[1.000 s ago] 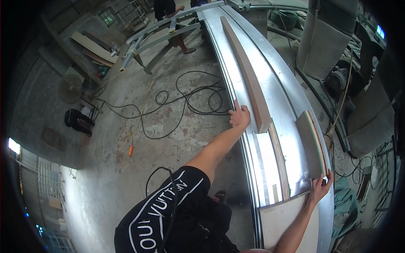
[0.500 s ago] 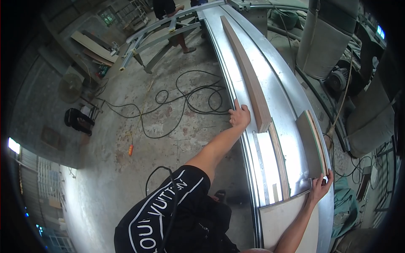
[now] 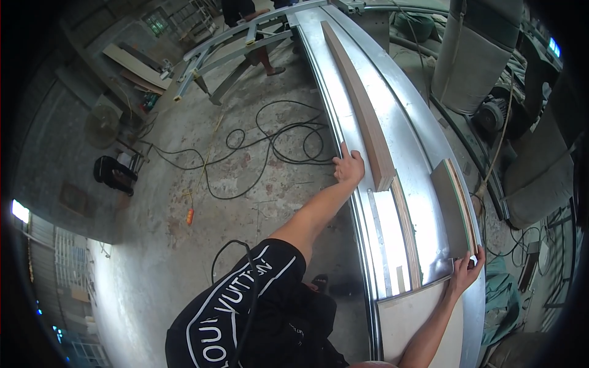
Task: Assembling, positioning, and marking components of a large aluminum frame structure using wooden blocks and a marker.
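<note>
My left hand [image 3: 349, 167] lies on the left edge of a long, shiny metal machine table [image 3: 399, 116], fingers spread and holding nothing. Just right of it, a long brown wooden beam [image 3: 362, 110] runs away along the table. My right hand [image 3: 465, 276] is at the near end of a stack of boards [image 3: 457, 208] on the table's right side. Its fingers bend round a small dark thing that they mostly hide. A pale flat board [image 3: 423, 319] lies under my right forearm. A thin layered wood strip [image 3: 405, 227] extends between this board and the beam.
Black cable [image 3: 270, 138] loops over the concrete floor on the left. A metal frame [image 3: 227, 52] juts from the table's far left, with another person [image 3: 261, 58] behind it. Large grey fabric bags [image 3: 466, 61] and a motor [image 3: 491, 115] stand to the right.
</note>
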`<state>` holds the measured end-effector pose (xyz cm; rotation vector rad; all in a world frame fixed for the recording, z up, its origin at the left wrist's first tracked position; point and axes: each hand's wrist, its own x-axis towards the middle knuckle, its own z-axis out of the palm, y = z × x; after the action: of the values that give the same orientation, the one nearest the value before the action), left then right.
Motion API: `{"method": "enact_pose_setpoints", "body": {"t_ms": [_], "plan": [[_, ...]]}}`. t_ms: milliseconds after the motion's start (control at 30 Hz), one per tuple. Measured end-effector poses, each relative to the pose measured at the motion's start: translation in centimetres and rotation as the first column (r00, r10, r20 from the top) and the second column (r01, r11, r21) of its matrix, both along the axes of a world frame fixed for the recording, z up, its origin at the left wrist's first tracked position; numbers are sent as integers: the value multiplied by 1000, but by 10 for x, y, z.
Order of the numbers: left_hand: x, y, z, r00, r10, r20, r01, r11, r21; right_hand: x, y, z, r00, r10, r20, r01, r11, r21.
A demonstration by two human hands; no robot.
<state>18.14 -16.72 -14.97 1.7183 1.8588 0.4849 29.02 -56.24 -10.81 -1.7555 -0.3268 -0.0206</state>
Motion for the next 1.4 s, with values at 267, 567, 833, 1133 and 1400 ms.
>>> {"method": "enact_pose_setpoints", "body": {"t_ms": [267,567,833,1133,1400], "plan": [[-1,-3,6,999,-19,29,20,999,-44,-1,0,1,1000,1,-9,-1,1000,10],[0,-1,1,1000,-4,19,5,1000,-20,-1,1,0,1000,3,-3,-3,1000,27],[1,0,-2,1000,10,24,-10,1000,-9,1,1,-4,1000,0,0,0,999,33],[1,2,-4,1000,7,24,-7,1000,-10,1,2,-4,1000,-6,-10,7,998,60],[1,1,-3,1000,5,30,-5,1000,-15,1,1,-4,1000,-3,-5,3,998,68]]}}
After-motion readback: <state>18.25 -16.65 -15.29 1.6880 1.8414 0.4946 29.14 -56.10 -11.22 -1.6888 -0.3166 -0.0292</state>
